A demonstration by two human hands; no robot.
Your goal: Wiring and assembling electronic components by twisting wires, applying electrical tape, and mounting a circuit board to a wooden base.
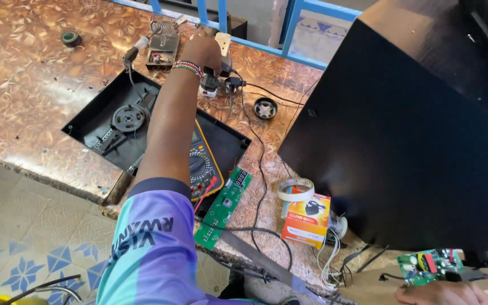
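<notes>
Your left hand is stretched far out over the coppery patterned table, its fingers curled down and closed around a plug with a pale handle-like top, at the far edge of the table just before the blue railing. A beaded bracelet sits on that wrist. Black cables run from the plug back toward you. Just left of the hand stands a soldering iron holder with a coiled spring, and beneath your forearm lies an open black tray with a round metal part in it, next to a yellow-edged multimeter. A green circuit board lies near your elbow, and an orange box sits beside a roll of white tape. Your right hand rests at the bottom right, knuckles up and fingers bent, touching a small green circuit board; whether it grips it I cannot tell. A large black cabinet fills the right side.
</notes>
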